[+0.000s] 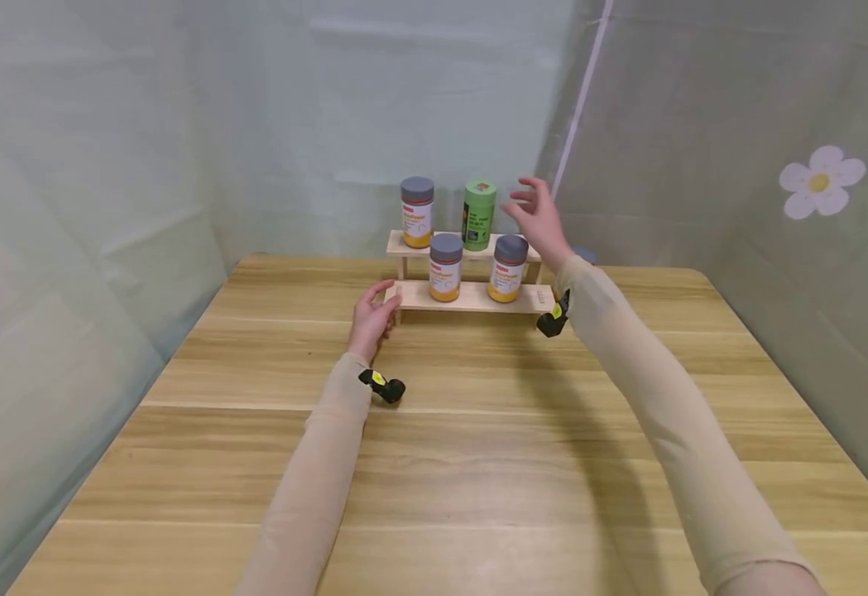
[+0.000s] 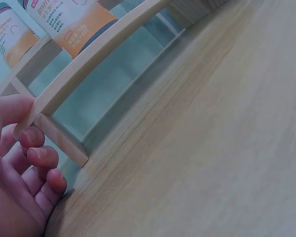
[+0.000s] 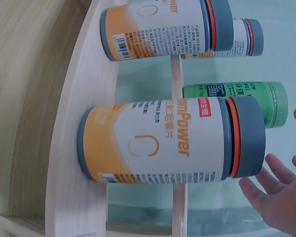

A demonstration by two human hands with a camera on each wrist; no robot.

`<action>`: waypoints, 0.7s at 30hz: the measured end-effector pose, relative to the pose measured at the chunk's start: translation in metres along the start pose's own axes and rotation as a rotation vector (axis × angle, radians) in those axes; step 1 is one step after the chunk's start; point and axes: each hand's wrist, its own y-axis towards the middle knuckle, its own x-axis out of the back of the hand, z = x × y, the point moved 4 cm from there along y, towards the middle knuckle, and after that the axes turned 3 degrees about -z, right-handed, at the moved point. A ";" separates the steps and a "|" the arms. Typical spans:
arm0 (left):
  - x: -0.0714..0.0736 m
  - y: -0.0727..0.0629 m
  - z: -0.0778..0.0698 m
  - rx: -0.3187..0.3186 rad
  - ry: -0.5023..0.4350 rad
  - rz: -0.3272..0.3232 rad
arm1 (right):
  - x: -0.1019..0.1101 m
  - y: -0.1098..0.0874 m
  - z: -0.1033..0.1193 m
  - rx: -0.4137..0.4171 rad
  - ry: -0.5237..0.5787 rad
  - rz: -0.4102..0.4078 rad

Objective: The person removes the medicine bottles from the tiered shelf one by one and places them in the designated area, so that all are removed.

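A two-tier wooden display rack (image 1: 471, 298) stands near the table's back edge. My left hand (image 1: 371, 321) pinches the left end of its lower board, thumb above and curled fingers below, as the left wrist view shows. On the upper tier are a green bottle (image 1: 478, 217) and a grey-lidded supplement bottle (image 1: 417, 217). Two more grey-lidded bottles, the left one (image 1: 445, 273) and the right one (image 1: 506, 273), stand on the lower tier. My right hand (image 1: 538, 217) is raised beside the green bottle, fingers spread and slightly bent, holding nothing.
Another grey lid (image 1: 584, 254) shows behind my right wrist, the rest of it hidden. The wooden table (image 1: 463, 463) stretches in front of the rack. Pale cloth (image 1: 404, 99) hangs behind it, and a darker flowered cloth (image 1: 672, 165) hangs at the right.
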 end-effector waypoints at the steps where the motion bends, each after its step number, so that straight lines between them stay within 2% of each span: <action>1: 0.000 0.000 0.000 -0.002 -0.001 -0.001 | -0.001 0.000 0.000 -0.007 -0.009 0.002; 14: -0.005 0.001 0.002 -0.003 -0.012 0.003 | -0.010 0.004 0.006 -0.080 -0.083 0.022; 21: -0.008 0.001 0.001 -0.004 -0.013 0.017 | -0.012 0.005 0.007 -0.085 -0.139 0.034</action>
